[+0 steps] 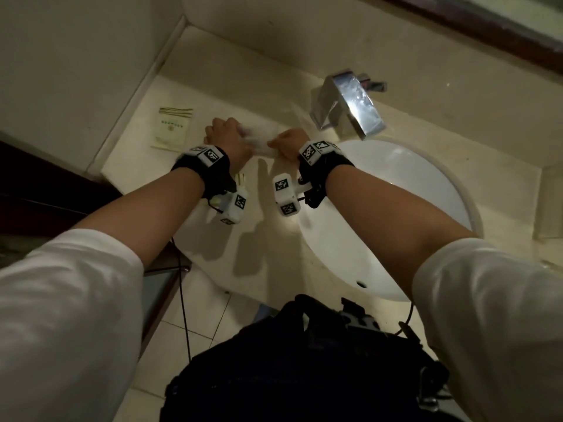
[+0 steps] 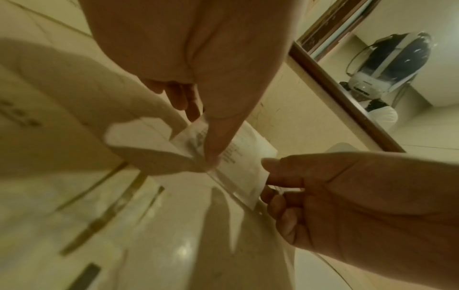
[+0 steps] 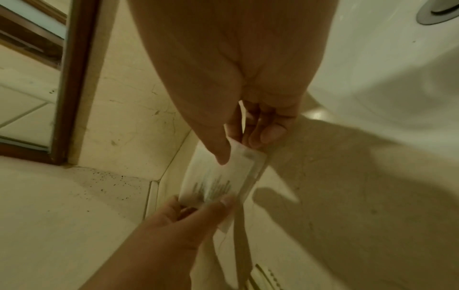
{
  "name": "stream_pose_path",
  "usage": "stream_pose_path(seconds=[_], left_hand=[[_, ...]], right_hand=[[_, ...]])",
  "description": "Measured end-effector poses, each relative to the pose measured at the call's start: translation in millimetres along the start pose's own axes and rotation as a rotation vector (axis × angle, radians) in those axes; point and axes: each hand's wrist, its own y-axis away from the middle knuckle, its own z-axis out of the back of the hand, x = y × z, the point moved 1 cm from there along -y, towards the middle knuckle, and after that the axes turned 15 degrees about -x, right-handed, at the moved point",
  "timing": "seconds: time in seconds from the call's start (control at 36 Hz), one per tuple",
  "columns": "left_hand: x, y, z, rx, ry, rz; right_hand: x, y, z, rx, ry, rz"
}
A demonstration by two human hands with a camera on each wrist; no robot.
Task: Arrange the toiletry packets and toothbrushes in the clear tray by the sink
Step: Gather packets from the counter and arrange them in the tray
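Cream worktop [image 1: 213,95] beside the white sink [image 1: 396,208]. Above it, left hand [image 1: 227,138] and right hand [image 1: 289,144] each pinch an end of 1 white packet [image 1: 259,140]; another packet [image 1: 173,126] lies left.

White printed packet [image 2: 238,157] (blurred), held aloft

Packet [image 2: 244,157]: thin, white, papery film with blurred grey print, pinched between the left hand [image 2: 198,82] and the right hand [image 2: 347,196]. Worktop [image 1: 274,239] beneath both hands: polished cream stone, glossy. Faucet [image 1: 350,105] beyond the right hand: mirror-bright chromed metal. Sink [image 1: 396,208] under the right forearm: smooth, glossy white ceramic.
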Motion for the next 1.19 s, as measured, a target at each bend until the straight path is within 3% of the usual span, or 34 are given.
stream_pose_path(seconds=[0.17, 0.36, 0.64, 1.19], left_hand=[[-1, 5, 5, 0.148, 0.265, -0.035], [-8, 27, -1, 0.328, 0.536, -0.019], [-60, 86, -32, 0.519, 0.599, -0.049], [-256, 245, -127, 0.689, 0.552, -0.201]], right_hand=[[-15, 14, 6, -0.046, -0.161, -0.005], [-52, 49, 34, 0.004, -0.359, -0.07], [-134, 97, 88, -0.105, -0.488, -0.122], [-328, 185, 249, -0.354, -0.619, -0.23]])
